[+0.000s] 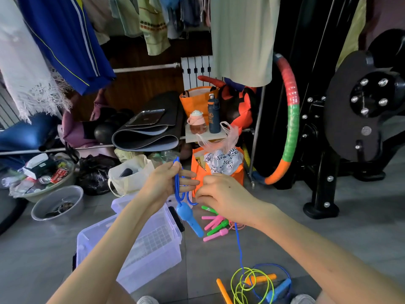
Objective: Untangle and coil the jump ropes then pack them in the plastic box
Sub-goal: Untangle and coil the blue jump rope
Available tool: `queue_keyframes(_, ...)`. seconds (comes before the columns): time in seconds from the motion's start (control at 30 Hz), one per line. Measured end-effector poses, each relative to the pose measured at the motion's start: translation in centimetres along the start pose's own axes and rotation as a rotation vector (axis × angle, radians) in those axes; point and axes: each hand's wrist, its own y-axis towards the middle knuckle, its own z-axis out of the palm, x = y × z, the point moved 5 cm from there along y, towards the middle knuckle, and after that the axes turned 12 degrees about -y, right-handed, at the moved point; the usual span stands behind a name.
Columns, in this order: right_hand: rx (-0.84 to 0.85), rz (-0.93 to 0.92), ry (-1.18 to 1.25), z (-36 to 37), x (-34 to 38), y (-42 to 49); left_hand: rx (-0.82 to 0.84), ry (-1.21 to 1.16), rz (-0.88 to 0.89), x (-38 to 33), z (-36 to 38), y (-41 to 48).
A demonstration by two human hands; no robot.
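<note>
Coiling blue rope (176, 189) | left grip (173, 183) holds upright loops under the thumb, blue handle (189, 218) dangling below | right grip (223, 198) just beside, fingers curled, apparently pinching the cord | trailing cord (238, 244) drops straight down from right grip into floor tangle (252, 281) | plastic box (140, 244) open under left forearm, left grip nearer.

Tiled floor (285, 233): plastic box (153, 266), jump ropes (242, 286)
</note>
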Motion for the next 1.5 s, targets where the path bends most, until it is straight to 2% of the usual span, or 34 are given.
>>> queue_keyframes(0.1, 0.065, 0.010, 0.112, -0.5, 0.0, -0.1, 0.026, 0.100, 0.013, 0.2, 0.7, -0.2)
queue_keyframes(0.2, 0.048, 0.064, 0.248, -1.4, -0.6, 0.0, 0.045, 0.278, 0.024, 0.5, 1.5, -0.4)
queue_keyframes(0.3, 0.000, 0.083, 0.264, -2.3, -1.7, 0.1, 0.125, 0.401, -0.004, 1.0, 2.1, -0.5)
queue_keyframes(0.37, -0.038, 0.098, 0.242, -2.4, -2.6, -0.1, 0.181, 0.347, -0.057, 1.3, 2.6, -0.7)
queue_keyframes(0.47, -0.146, 0.119, 0.076, -1.5, -4.3, -0.5, 0.228, 0.250, -0.106, 1.2, 3.6, -1.0)
queue_keyframes(0.53, -0.244, 0.253, 0.064, -0.4, -6.1, -1.4, 0.238, 0.161, -0.116, 0.9, 3.9, -1.2)
queue_keyframes(0.6, -0.243, 0.480, 0.250, 1.0, -8.1, -2.6, 0.227, 0.044, -0.140, 0.6, 3.8, -1.3)
queue_keyframes(0.67, -0.138, 0.605, 0.508, 3.0, -8.9, -3.8, 0.220, -0.082, -0.179, 0.4, 3.6, -1.4)
queue_keyframes(0.77, -0.039, 0.681, 0.855, 5.5, -8.7, -5.7, 0.209, -0.258, -0.230, 0.1, 3.2, -1.4)
queue_keyframes(0.83, -0.003, 0.676, 0.930, 6.2, -8.3, -6.5, 0.219, -0.325, -0.261, 0.1, 2.9, -1.7)
queue_keyframes(0.93, -0.155, 0.698, 1.013, 4.9, -7.9, -6.5, 0.205, -0.279, -0.259, 0.4, 2.2, -1.8)
queue_keyframes(1.0, -0.276, 0.653, 0.949, 2.1, -7.5, -5.6, 0.175, -0.143, -0.206, 0.4, 1.9, -1.7)
queue_keyframes(1.07, -0.324, 0.542, 0.797, -1.3, -6.5, -4.3, 0.152, -0.032, -0.177, 0.3, 1.7, -1.7)
queue_keyframes(1.13, -0.316, 0.466, 0.617, -3.7, -5.8, -3.2, 0.156, 0.003, -0.180, 0.3, 1.6, -1.7)
queue_keyframes(1.23, -0.309, 0.451, 0.381, -5.4, -5.8, -2.2, 0.181, 0.022, -0.178, 0.3, 1.6, -1.8)
queue_keyframes(1.37, -0.367, 0.491, 0.283, -6.6, -6.9, -1.6, 0.244, -0.065, -0.237, 0.6, 1.9, -2.4)
queue_keyframes(1.5, -0.303, 0.483, 0.268, -6.0, -7.8, -0.9, 0.319, -0.224, -0.292, 0.7, 2.1, -2.7)
